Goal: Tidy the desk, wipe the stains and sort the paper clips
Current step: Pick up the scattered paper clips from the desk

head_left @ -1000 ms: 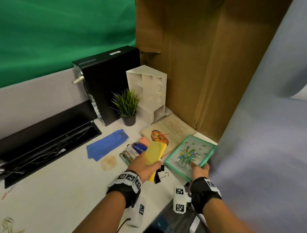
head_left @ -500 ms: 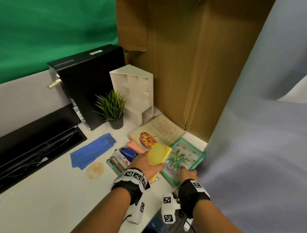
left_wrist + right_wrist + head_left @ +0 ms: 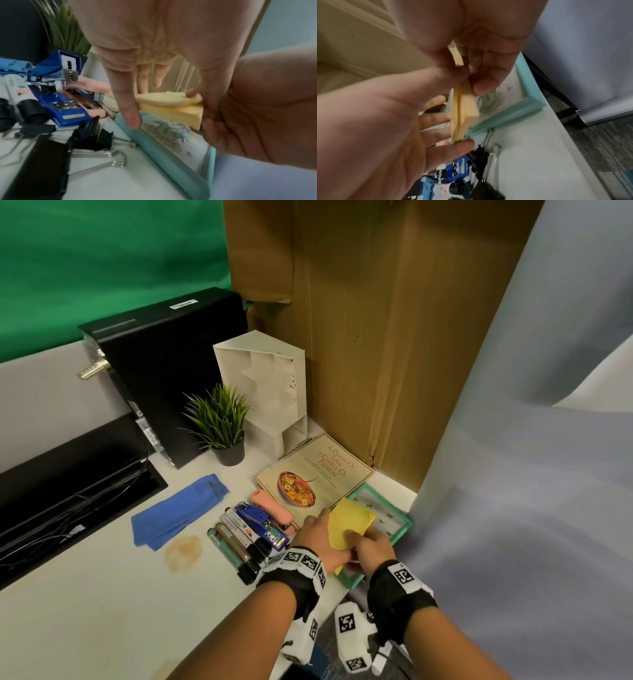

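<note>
Yellow pad of sticky notes [image 3: 349,523] hangs just above the teal-framed flower picture [image 3: 399,525] at the desk's near right, left hand [image 3: 318,539] cradling it, right hand [image 3: 371,546] pinching its corner, probably a handover.

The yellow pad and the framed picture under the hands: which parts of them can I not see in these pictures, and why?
- Yellow pad: in the head view, its near end is covered by the left hand and right hand.
- Framed picture: in the head view, mostly hidden under the pad and hands; only the teal border and some bees show.
- Left wrist view: the picture's flower drawing is blurred.
- Binder clips: hidden in the head view behind the left wrist.
</note>
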